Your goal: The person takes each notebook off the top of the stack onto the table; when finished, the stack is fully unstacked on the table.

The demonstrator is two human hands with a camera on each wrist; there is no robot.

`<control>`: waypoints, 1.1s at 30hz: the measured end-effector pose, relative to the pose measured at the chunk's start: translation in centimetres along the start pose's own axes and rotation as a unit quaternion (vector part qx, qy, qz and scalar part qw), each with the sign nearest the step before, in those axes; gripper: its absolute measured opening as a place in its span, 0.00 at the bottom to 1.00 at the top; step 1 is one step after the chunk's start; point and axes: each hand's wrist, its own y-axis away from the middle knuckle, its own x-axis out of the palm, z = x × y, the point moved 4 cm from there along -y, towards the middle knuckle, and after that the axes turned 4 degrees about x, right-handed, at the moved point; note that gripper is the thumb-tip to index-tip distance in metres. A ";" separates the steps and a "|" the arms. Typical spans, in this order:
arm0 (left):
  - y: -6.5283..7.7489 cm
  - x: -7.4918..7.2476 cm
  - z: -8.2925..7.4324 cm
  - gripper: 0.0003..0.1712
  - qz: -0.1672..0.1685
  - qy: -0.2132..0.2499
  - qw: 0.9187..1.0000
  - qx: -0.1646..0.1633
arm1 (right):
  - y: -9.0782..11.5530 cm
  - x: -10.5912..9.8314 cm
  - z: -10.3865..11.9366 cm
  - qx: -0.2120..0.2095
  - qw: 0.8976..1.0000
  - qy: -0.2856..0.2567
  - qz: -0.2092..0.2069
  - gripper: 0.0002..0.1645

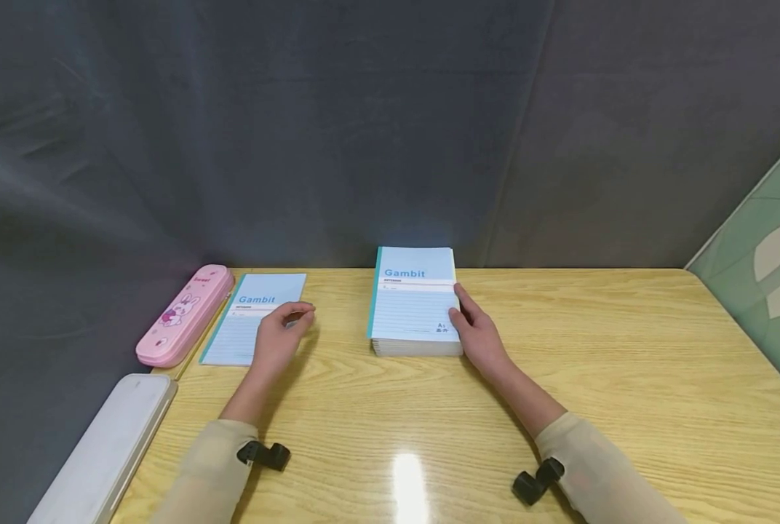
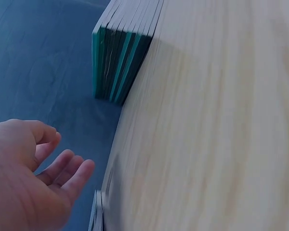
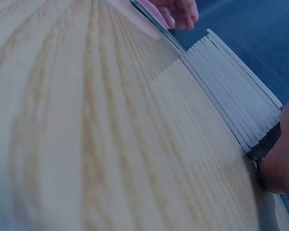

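Observation:
A thick stack of light blue "Gambit" notebooks (image 1: pixel 411 306) with teal spines lies near the table's back edge. My right hand (image 1: pixel 483 340) rests against the right side of that stack, thumb and index finger at the top notebook's edge. The right wrist view shows the stack's page edges (image 3: pixel 226 91) beside this hand (image 3: pixel 286 154). To the left, one matching notebook (image 1: pixel 229 342) lies flat by itself. Over its right part hovers my left hand (image 1: pixel 279 336), fingers loosely bent and holding nothing. In the left wrist view, the left hand (image 2: pixel 33 178) is apart from the stack's teal spines (image 2: pixel 118 65).
A pink pencil case (image 1: pixel 183 316) with a rabbit picture lies left of the single notebook. Nearer me along the left edge is a long white case (image 1: pixel 105 444). A dark curtain (image 1: pixel 377 131) hangs behind the wooden table (image 1: pixel 337 429); a green patterned panel (image 1: pixel 763 262) stands at right.

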 end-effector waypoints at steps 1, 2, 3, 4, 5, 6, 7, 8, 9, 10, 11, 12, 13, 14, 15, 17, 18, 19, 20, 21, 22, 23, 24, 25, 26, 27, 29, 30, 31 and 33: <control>-0.1 0.4 -0.1 0.15 0.007 0.003 1.000 0.001 | 0.2 0.0 0.5 0.004 1.000 -0.002 0.001 0.35; -0.1 0.7 -0.2 0.15 0.013 0.008 1.000 0.003 | 0.3 0.0 0.6 0.009 1.000 -0.005 0.003 0.35; -0.2 1.1 -0.3 0.15 0.019 0.011 1.000 0.003 | 0.3 0.0 0.6 0.013 1.000 -0.008 0.005 0.35; -0.2 1.4 -0.5 0.15 0.024 0.014 1.000 0.004 | 0.3 0.0 0.6 0.016 1.000 -0.012 0.007 0.36; -0.3 1.7 -0.6 0.15 0.029 0.017 0.999 0.005 | 0.2 0.1 0.6 0.019 1.000 -0.014 0.008 0.36; -0.3 2.1 -0.7 0.15 0.033 0.017 0.999 0.010 | -0.1 0.1 0.0 0.019 1.000 -0.014 0.007 0.36; -0.4 2.5 -0.8 0.15 0.040 0.017 0.999 0.011 | -0.1 0.1 -0.1 0.020 1.000 -0.016 0.006 0.36; -0.5 2.9 -0.9 0.16 0.046 0.018 0.999 0.012 | -0.4 0.1 -0.6 0.018 1.000 -0.016 0.004 0.36; -0.5 3.3 -1.1 0.16 0.052 0.014 0.998 0.013 | -0.4 0.1 -0.7 0.016 1.000 -0.016 0.002 0.36; -0.6 3.8 -1.2 0.17 0.059 0.013 0.998 0.015 | -0.4 0.2 -0.8 0.014 1.000 -0.015 0.000 0.36; -0.7 4.2 -1.3 0.18 0.067 0.011 0.998 0.014 | -0.5 0.2 -0.9 0.013 1.000 -0.014 -0.001 0.36; -0.7 4.7 -1.5 0.18 0.074 0.010 0.997 0.013 | -0.4 0.2 -0.9 0.012 1.000 -0.013 -0.002 0.37; -0.8 5.2 -1.6 0.19 0.081 0.013 0.997 0.013 | -0.4 0.2 -0.8 0.012 1.000 -0.012 -0.003 0.37; -0.8 5.7 -1.6 0.21 0.088 0.015 0.996 0.014 | -0.4 0.2 -0.8 0.013 1.000 -0.010 -0.004 0.37; -0.9 6.2 -1.7 0.22 0.093 0.018 0.995 0.014 | -0.4 0.1 -0.8 0.013 1.000 -0.008 -0.005 0.37; -1.0 7.1 -1.8 0.24 0.101 0.036 0.994 0.011 | -0.3 0.1 -0.8 0.017 1.000 -0.004 -0.009 0.36; -1.1 7.5 -1.8 0.25 0.101 0.044 0.994 0.012 | -0.3 0.1 -0.8 0.019 1.000 -0.001 -0.010 0.36; -1.2 7.9 -1.9 0.26 0.100 0.053 0.993 0.010 | -0.3 0.1 -0.8 0.020 1.000 -0.001 -0.012 0.36; -1.3 8.2 -1.9 0.26 0.098 0.060 0.993 0.007 | -0.3 0.0 -0.7 0.020 1.000 0.000 -0.013 0.36; -1.3 8.5 -2.1 0.27 0.095 0.069 0.993 0.003 | -0.3 0.0 -0.7 0.021 1.000 -0.001 -0.014 0.36; -1.4 8.8 -2.1 0.27 0.092 0.077 0.993 0.000 | -0.3 0.0 -0.7 0.021 1.000 -0.001 -0.013 0.36; -1.4 9.1 -2.2 0.26 0.090 0.078 0.993 -0.003 | -0.3 0.1 -0.7 0.021 1.000 -0.001 -0.013 0.36; -1.4 9.3 -2.3 0.26 0.088 0.077 0.993 -0.004 | -0.4 0.1 -0.6 0.020 1.000 -0.002 -0.013 0.36; -1.4 9.6 -2.4 0.25 0.086 0.074 0.994 -0.007 | -0.4 0.1 -0.6 0.020 1.000 -0.003 -0.012 0.36; -1.4 9.7 -2.6 0.24 0.084 0.067 0.994 -0.006 | -0.4 0.1 -0.6 0.020 1.000 -0.003 -0.012 0.36; -1.4 9.9 -2.7 0.24 0.081 0.062 0.995 -0.005 | -0.4 0.1 -0.6 0.020 1.000 -0.003 -0.011 0.36; -1.5 10.1 -2.9 0.22 0.077 0.044 0.996 0.001 | -0.4 0.1 -0.6 0.020 1.000 -0.001 -0.011 0.36; -1.5 10.3 -2.9 0.22 0.075 0.036 0.996 0.003 | -0.4 0.1 -0.6 0.019 1.000 0.000 -0.010 0.36; -1.6 10.4 -3.1 0.22 0.074 0.031 0.997 0.007 | -0.4 0.0 -0.6 0.019 1.000 0.001 -0.010 0.36; -1.7 10.6 -3.3 0.23 0.074 0.019 0.997 0.011 | -0.4 0.0 -0.6 0.020 1.000 0.002 -0.010 0.36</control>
